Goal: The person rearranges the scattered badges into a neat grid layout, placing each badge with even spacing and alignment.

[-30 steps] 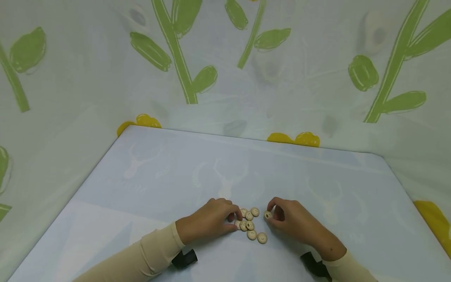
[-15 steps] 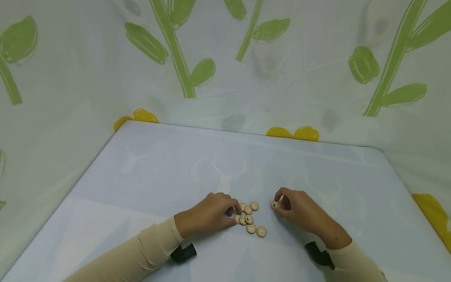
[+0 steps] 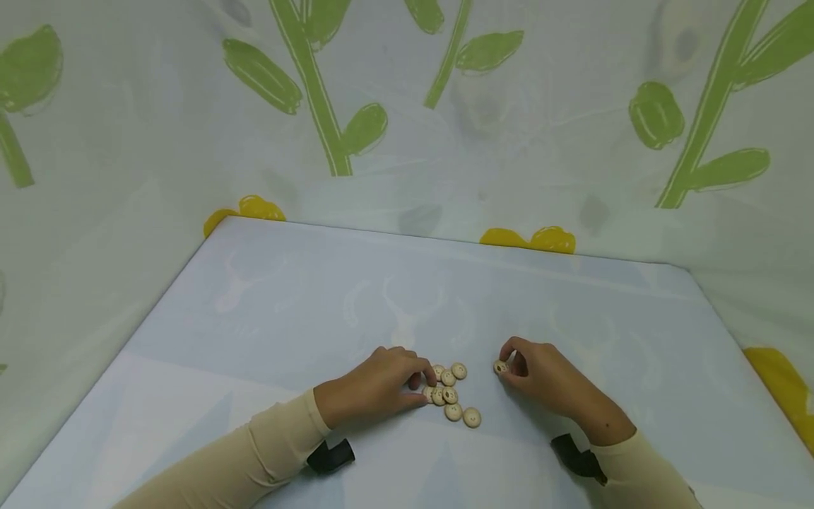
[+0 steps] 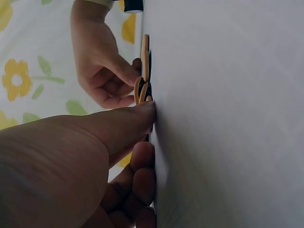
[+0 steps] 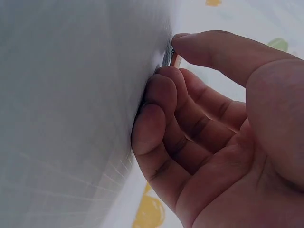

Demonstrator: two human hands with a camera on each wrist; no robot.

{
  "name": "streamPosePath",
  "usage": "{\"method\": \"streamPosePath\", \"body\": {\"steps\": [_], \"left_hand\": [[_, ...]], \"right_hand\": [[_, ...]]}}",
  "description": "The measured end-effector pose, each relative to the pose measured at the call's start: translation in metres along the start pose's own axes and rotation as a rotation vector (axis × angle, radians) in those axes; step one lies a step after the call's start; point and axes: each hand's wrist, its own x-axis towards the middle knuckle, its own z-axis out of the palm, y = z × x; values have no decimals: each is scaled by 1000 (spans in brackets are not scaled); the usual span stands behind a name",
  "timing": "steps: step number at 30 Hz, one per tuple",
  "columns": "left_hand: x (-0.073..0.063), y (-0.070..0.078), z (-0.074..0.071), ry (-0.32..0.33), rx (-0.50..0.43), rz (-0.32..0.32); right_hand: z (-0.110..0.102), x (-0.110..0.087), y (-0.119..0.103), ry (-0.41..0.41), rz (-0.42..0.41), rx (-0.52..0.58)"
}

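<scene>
Several round, pale wooden buttons lie in a small cluster on the table between the hands, in the head view. The left hand rests at the cluster's left side, thumb and index finger holding the leftmost button of an overlapping row by its edges. To the right, apart from the cluster, the right hand pinches a single button between thumb and index finger, at the tabletop. The right wrist view shows only a thin edge of that button; its other fingers lie curled against the table.
The pale blue table has faint deer-head prints. Its far edge meets a white cloth with green leaves and yellow flowers. A dark wrist mount sits under the left wrist, another under the right.
The right hand has moved its button right and slightly away from the cluster, then slowed. The left hand stays by the cluster. The head view has tilted a little downward.
</scene>
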Motion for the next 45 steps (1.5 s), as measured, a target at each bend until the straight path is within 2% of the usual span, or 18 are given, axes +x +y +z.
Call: {"method": "streamPosePath", "body": {"steps": [5,14,18,24,31,36,45], "left_hand": [[1,0,-3,20,-3,16],[1,-3,0,-6,-22,-19],[2,-3,0,9,-21,-9],[2,-3,4,-15,-11,-4],[2,-2,1,3,-33,-3],[1,-2,3,-19,-24,-24],[0,-2,1,-12,-33,-6]], "right_hand": [[0,2,2,18,-16,-2],[2,5,4,4,-17,9],[2,5,5,14,-10,3],[3,2,5,-1,2,6],[3,1,5,24,-16,0],[3,1,4,7,-21,5],[3,1,0,-1,-22,9]]}}
